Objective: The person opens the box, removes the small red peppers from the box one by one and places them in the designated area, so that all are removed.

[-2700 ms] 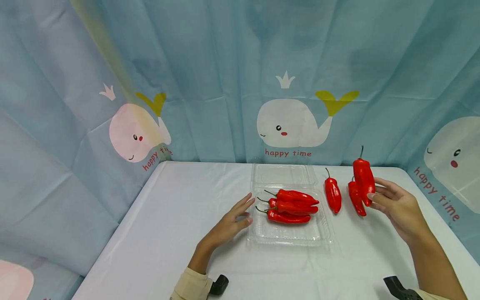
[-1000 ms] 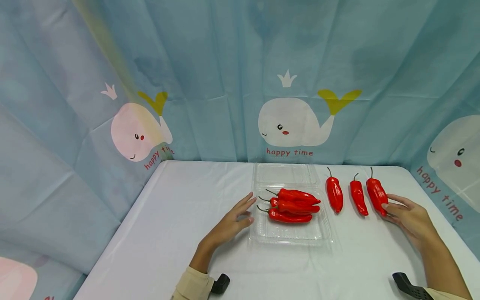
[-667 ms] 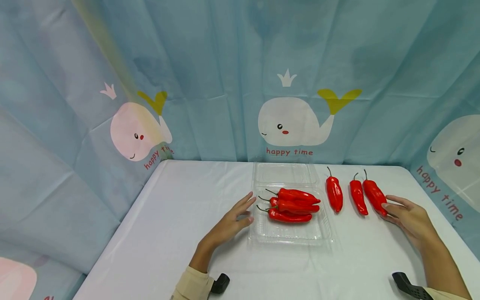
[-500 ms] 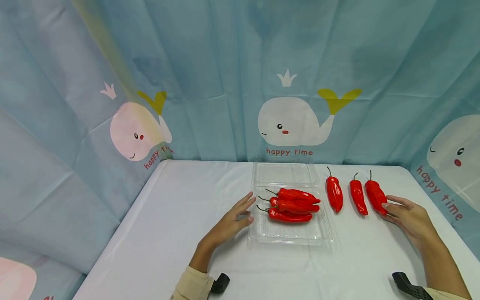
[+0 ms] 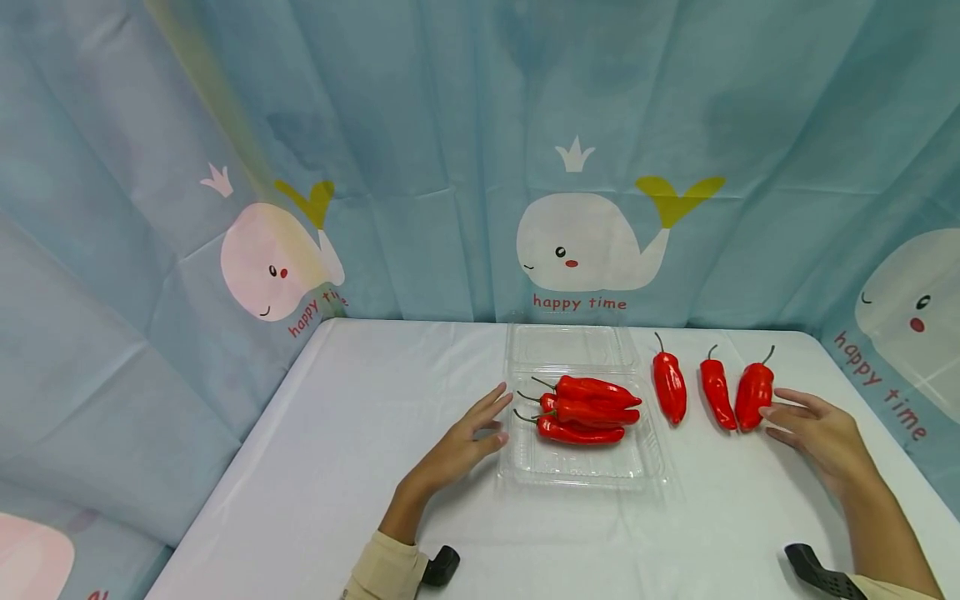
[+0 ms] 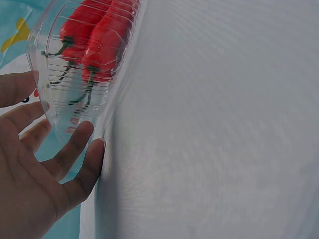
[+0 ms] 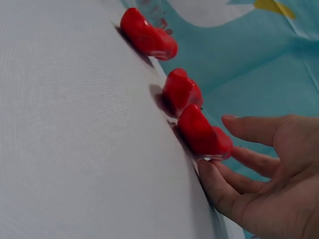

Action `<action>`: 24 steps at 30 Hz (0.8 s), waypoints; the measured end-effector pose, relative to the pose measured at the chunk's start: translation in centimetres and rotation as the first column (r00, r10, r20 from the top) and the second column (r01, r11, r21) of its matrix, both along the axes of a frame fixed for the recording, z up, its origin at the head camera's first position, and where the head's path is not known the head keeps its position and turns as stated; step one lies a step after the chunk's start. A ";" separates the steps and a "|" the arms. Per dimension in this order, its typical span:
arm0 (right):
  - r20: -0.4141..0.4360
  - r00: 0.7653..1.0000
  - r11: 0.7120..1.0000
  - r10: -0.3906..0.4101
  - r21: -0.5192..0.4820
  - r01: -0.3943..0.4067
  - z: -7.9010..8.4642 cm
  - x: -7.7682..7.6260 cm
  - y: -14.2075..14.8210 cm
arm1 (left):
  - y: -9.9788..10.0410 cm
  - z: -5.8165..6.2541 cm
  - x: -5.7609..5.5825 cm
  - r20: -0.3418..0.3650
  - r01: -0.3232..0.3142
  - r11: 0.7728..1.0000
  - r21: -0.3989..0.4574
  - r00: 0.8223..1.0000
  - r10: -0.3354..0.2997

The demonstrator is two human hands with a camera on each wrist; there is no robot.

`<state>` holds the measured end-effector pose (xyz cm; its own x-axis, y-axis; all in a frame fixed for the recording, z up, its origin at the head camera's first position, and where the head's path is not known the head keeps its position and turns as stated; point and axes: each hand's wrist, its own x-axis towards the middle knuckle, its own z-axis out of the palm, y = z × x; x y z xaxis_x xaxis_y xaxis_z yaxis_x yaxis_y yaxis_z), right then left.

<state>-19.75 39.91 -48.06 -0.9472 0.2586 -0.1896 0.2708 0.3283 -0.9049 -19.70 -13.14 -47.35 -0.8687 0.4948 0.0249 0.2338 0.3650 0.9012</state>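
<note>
My right hand [image 5: 819, 432] is spread by a glossy, tapered red pepper [image 5: 753, 392], contact unclear tbh. Left hand [image 5: 459, 446] is spread too.

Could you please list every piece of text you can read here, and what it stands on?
"happy time": blue curtain, under the middle whale.
"happy time": curtain, under the left whale, its end creased.
"happy time": curtain, under the right whale.
Unreadable: cut-off red lettering, head view's lower left; blurred red marks, wrist views.
Peppers and tray: none seen.
</note>
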 end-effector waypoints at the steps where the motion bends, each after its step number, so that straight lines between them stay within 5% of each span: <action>1: 0.005 1.000 1.000 -0.002 0.024 0.002 0.0 0.0 -0.1 | 0.0 0.0 0.0 0.001 0.000 1.000 0.000 1.000 0.000; 24: 0.039 0.999 0.995 -0.001 0.102 -0.003 0.3 0.0 -0.8 | -0.2 -0.2 -0.1 -0.006 0.002 1.000 0.006 1.000 -0.002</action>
